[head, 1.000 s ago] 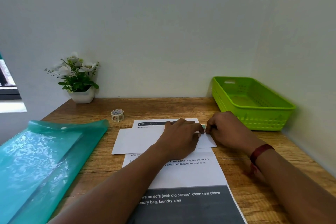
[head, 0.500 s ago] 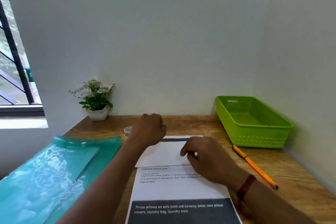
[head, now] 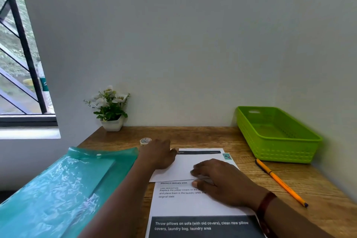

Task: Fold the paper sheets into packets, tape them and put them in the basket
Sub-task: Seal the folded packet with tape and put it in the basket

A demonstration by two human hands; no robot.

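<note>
Paper sheet (head: 179,168), folded, lies under the right hand's (head: 222,181) flat, straight fingers. Left hand (head: 157,153) is beside the tape roll (head: 145,141), its grip unclear. An orange pen (head: 280,181) lies before the green basket (head: 278,152).

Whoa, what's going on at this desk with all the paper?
A person is making paper packets at a wooden desk. Their right hand presses flat on a folded white packet that lies on top of a printed sheet, with a bit of tape at its corner. Their left hand sits at the packet's left edge, right beside the small tape roll. The green basket waits at the right, with no packet visible inside.
</note>
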